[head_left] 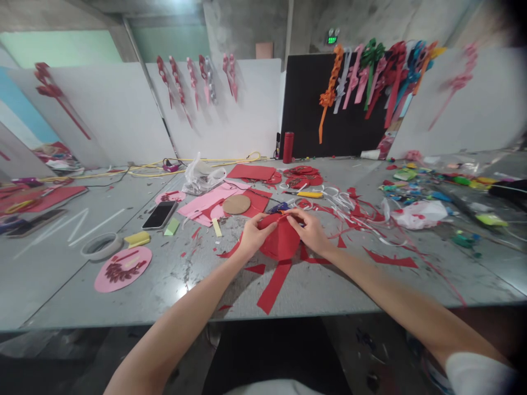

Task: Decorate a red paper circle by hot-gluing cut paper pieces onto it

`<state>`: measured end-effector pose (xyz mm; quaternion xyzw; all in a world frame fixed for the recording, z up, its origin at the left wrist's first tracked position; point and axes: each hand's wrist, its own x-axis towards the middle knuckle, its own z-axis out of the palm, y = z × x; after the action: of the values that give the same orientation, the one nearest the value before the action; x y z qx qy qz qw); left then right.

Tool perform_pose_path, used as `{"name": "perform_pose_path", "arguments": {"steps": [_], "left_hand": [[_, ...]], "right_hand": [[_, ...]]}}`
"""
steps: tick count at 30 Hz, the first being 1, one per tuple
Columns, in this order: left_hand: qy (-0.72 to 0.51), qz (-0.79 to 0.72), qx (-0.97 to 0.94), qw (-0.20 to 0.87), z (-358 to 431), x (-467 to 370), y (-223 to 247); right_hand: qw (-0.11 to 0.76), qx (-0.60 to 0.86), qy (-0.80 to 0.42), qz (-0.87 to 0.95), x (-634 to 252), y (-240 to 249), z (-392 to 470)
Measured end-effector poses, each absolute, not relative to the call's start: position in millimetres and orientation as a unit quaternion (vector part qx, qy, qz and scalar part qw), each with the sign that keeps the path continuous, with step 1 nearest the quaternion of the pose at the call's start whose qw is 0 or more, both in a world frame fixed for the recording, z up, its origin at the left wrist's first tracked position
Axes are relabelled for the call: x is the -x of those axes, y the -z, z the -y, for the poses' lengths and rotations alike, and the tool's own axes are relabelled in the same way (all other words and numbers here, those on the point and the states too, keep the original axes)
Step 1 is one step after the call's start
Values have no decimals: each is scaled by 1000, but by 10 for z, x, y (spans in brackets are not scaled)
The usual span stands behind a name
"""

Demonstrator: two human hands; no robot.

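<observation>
Red round paper piece (280, 244): I see left hand (254, 232) and right hand (309, 228) pinching its twelve-o'clock edge, both grips closed. Likely edge alignment; next move needs even pressure.

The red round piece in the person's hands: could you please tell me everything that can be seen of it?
The red round piece looks thin and flat, perhaps paper or card, with a faint line down its middle. The left hand and right hand pinch it near its top, hiding part of it, over the grey table. A red strip shows just below; whether they touch is unclear.
</observation>
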<state>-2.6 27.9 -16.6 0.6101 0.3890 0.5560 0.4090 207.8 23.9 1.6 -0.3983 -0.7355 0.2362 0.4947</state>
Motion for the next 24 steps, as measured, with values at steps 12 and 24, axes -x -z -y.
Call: {"name": "perform_pose_path", "arguments": {"steps": [12, 24], "left_hand": [[-482, -391, -588, 519, -219, 40, 126], [-478, -412, -561, 536, -243, 52, 169]], "right_hand": [[458, 394, -350, 716, -2066, -24, -279], [449, 405, -326, 727, -2084, -5, -297]]}}
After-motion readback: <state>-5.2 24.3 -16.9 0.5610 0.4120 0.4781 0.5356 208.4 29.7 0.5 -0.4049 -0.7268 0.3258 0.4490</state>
